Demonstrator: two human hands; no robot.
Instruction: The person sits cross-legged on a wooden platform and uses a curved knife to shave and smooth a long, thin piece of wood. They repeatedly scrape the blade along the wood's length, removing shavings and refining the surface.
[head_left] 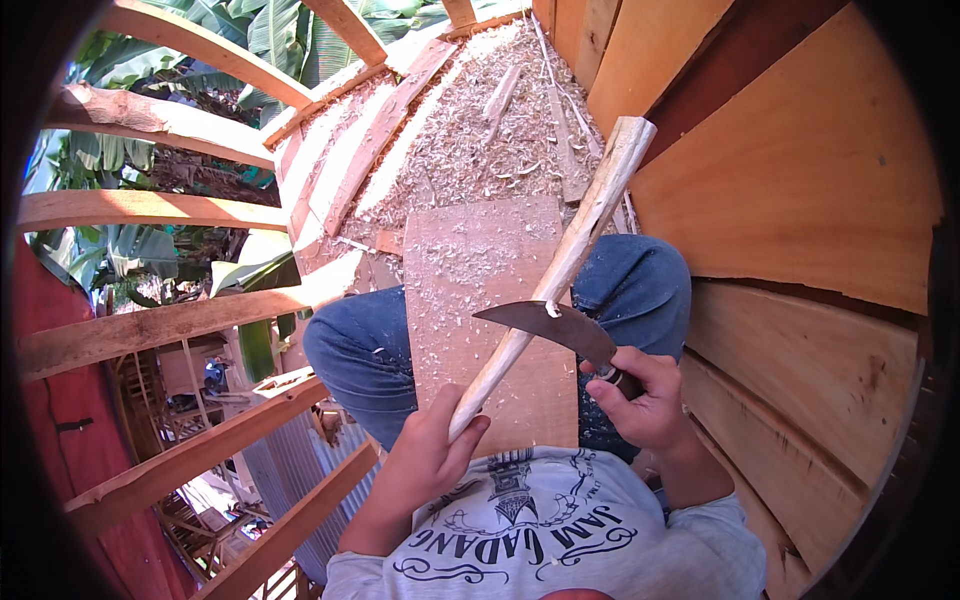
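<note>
My left hand (pixel 437 445) is closed round the near end of a pale, peeled wooden stick (pixel 575 243), which slants away up to the right over my lap. In my right hand (pixel 640 398) is the dark handle of a knife with a broad, curved blade (pixel 565 332). The blade lies across the stick, its tip pointing left, and a small white shaving sits on it. Beneath the stick a flat wooden board (pixel 480 300) rests between my knees, sprinkled with shavings.
Wood shavings (pixel 470 130) cover the floor ahead, with loose planks (pixel 385 135) among them. A plank wall (pixel 790 190) rises close on my right. Wooden rails (pixel 150 325) with gaps between them run along the left, banana leaves (pixel 280 40) beyond. My jeans-clad knees (pixel 640 285) flank the board.
</note>
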